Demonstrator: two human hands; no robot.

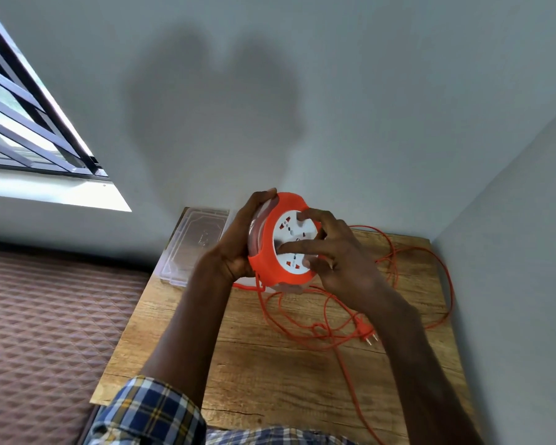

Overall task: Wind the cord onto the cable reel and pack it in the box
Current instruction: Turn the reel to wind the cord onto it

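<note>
Left hand [238, 242]: grips the back rim of the orange cable reel [281, 242], held above the wooden table [270, 364].
Right hand [337, 255]: fingers spread on the reel's white socket face.
Cord [395, 284]: loose loops on the table under the right hand, plug [366, 332] below its wrist.
Box [195, 245]: clear plastic, just left of the left hand.

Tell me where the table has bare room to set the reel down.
Bare wood on the table lies near left, between the clear box and the front edge. The right half is crowded: loose orange cord and its plug sprawl there, under the reel.
</note>
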